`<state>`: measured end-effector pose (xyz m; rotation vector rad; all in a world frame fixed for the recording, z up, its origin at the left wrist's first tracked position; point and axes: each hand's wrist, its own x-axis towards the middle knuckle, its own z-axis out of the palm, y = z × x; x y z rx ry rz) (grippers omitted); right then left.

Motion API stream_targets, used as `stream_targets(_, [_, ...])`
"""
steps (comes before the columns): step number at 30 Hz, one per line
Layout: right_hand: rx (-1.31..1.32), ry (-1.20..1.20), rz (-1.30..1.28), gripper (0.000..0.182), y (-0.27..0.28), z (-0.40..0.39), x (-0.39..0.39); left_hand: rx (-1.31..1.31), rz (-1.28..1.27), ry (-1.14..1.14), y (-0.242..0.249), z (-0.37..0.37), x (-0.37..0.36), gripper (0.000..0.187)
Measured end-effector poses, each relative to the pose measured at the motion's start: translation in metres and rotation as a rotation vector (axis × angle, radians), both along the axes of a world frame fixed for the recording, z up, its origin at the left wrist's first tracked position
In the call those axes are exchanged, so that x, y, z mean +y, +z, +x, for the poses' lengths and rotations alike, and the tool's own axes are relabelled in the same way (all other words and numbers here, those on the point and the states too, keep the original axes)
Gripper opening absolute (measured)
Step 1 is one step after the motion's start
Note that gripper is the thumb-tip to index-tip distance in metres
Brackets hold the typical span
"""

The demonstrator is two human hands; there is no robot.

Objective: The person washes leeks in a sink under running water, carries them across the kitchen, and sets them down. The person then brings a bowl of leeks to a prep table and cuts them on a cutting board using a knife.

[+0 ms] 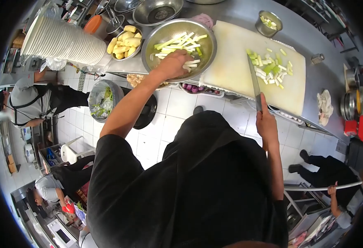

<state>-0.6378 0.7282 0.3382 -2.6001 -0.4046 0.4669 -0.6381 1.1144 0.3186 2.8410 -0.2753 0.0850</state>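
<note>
My left hand (175, 65) reaches down into a wide metal bowl (209, 53) that holds pale green and white celery sticks (180, 40). Its fingers curl around some sticks, and the fingertips are partly hidden. In my right hand (267, 124) is the handle of a long kitchen knife (254, 80). The blade points away from me, flat over the white cutting board (231, 62). Right of the blade lies a loose heap of short chopped celery pieces (274, 70).
Beyond the board stands a small metal pot (268, 24) with cut pieces. Left of the bowl are peeled yellow vegetables (125, 43) and stacked white containers (61, 39). A crumpled cloth (325, 107) lies at right. Below are a lined bin (103, 101) and several co-workers (28, 99) around.
</note>
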Motion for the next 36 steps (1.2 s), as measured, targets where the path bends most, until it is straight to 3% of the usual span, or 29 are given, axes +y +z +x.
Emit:
stream_targets(4, [0.028, 0.001, -0.026, 0.066, 0.005, 0.001, 0.003, 0.099, 0.055, -0.01, -0.002, 0.02, -0.017, 0.042])
stream_targets(8, [0.008, 0.01, -0.012, 0.067, 0.003, 0.0, 0.003, 0.1, 0.252, 0.046, -0.01, 0.032, -0.027, 0.035])
stream_targets(11, [-0.02, 0.02, -0.008, 0.067, 0.001, 0.0, 0.0, 0.018, 0.256, 0.095, -0.01, 0.037, -0.027, 0.031])
stream_targets(16, [0.002, 0.006, 0.01, 0.068, 0.004, 0.002, -0.001, 0.057, 0.027, 0.191, 0.013, 0.037, 0.003, 0.025])
stream_targets(20, [0.034, -0.014, -0.004, 0.065, 0.006, 0.007, -0.001, -0.147, -0.066, 0.254, 0.015, 0.03, 0.043, 0.027])
stream_targets(23, [0.043, -0.008, -0.018, 0.066, 0.006, 0.012, -0.003, 0.05, -0.207, 0.476, 0.08, 0.01, 0.041, 0.023])
stream_targets(26, [0.007, 0.019, -0.005, 0.068, 0.0, 0.014, -0.004, -0.07, -0.584, 0.529, 0.11, -0.003, 0.044, 0.02])
stream_targets(29, [0.028, 0.012, -0.011, 0.068, 0.0, 0.014, -0.002, -0.193, -0.886, 0.437, 0.139, -0.008, 0.017, 0.02])
stream_targets(32, [0.001, 0.024, 0.009, 0.068, -0.004, 0.014, -0.003, -0.14, -1.099, 0.361, 0.126, -0.006, -0.04, 0.019])
stream_targets(36, [-0.002, 0.022, 0.044, 0.068, -0.005, 0.014, -0.005, -0.023, -1.119, 0.37, 0.036, 0.007, -0.128, 0.018])
